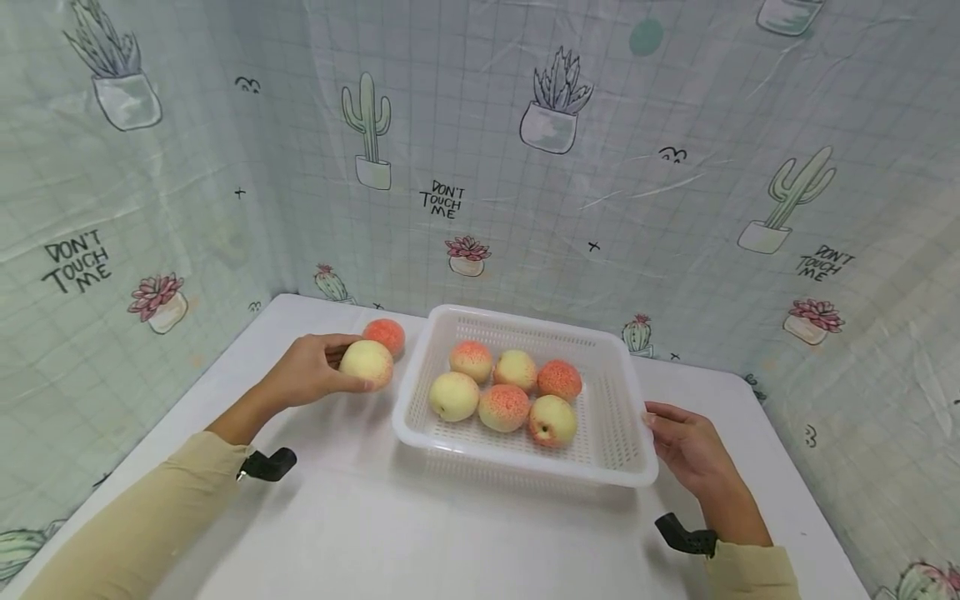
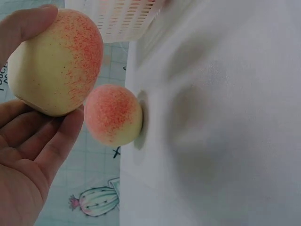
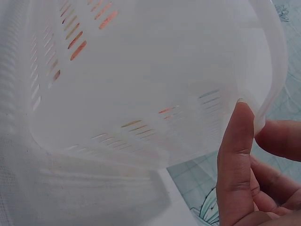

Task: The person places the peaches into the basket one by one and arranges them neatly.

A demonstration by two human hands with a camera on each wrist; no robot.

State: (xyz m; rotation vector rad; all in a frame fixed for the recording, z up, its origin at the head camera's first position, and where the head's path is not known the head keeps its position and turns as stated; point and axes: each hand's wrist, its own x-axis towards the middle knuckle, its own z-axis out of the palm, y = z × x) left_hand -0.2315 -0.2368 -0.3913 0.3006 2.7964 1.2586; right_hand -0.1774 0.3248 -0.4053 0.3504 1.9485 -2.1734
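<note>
My left hand [image 1: 315, 368] holds a pale yellow peach [image 1: 367, 365] with a red-speckled blush between thumb and fingers, raised above the table left of the basket. Just behind it a redder peach [image 1: 385, 335] rests on the table; the left wrist view shows this peach [image 2: 114, 115] below the held one [image 2: 59, 61]. A white plastic basket [image 1: 517, 463] with slotted sides holds several yellow and red peaches, such as this red one [image 1: 504, 407], in its left and middle part. At the basket's right side, my right hand [image 1: 690, 446] pinches the rim [image 3: 277, 61] between thumb and index finger.
The white table [image 1: 450, 542] runs under both arms. Behind and on both sides hangs a curtain [image 1: 480, 108] printed with cacti and lettering, close to the table's far edge. Black wrist devices [image 1: 272, 464] sit at both sleeve cuffs.
</note>
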